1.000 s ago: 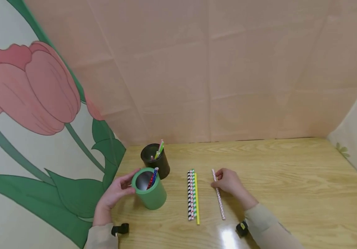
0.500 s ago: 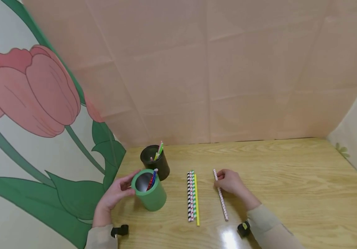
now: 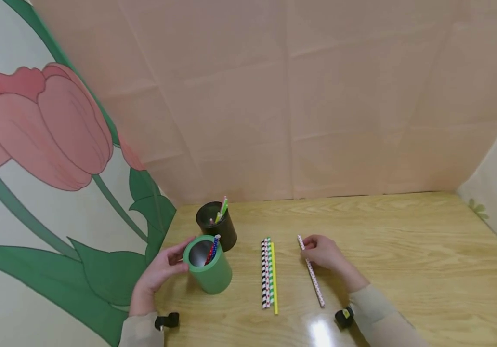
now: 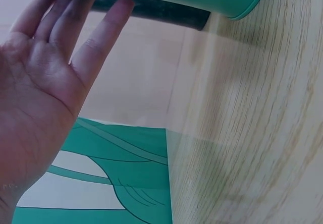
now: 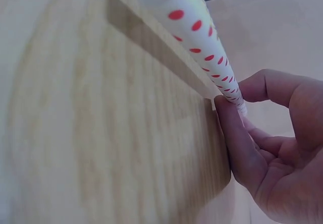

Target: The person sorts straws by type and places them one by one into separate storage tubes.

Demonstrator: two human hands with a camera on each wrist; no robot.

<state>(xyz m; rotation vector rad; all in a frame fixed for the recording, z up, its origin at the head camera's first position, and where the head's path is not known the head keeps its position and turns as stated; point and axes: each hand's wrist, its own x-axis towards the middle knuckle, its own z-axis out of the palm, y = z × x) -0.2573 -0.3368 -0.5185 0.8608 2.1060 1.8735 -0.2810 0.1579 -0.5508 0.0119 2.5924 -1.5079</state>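
Right hand [image 3: 324,252] pinches dotted straw [image 3: 314,280], far end slanting left; left hand [image 3: 163,266] grips green cup [image 3: 212,278].

Grn cup [image 3: 212,278], blk cup [image 3: 228,232], red-dotted wht straw [image 5: 207,46], yel straw [image 3: 275,284]

The broadest room for a hand lies over the table [image 3: 422,250] to the right of the right hand [image 3: 324,253], out to the side wall [image 3: 495,188]. Between the dotted straw [image 3: 311,271] in that hand and the row of straws [image 3: 268,274] runs a lane that widens toward the person. A tighter lane parts the row from the green cup [image 3: 212,279]. The left hand [image 3: 163,262] blocks that cup's left side, straws [image 3: 213,249] jut from the right of its mouth, and the black cup [image 3: 228,232] stands close behind; whether the cups touch is hard to tell. The pink sheet [image 3: 292,120] bars the back.
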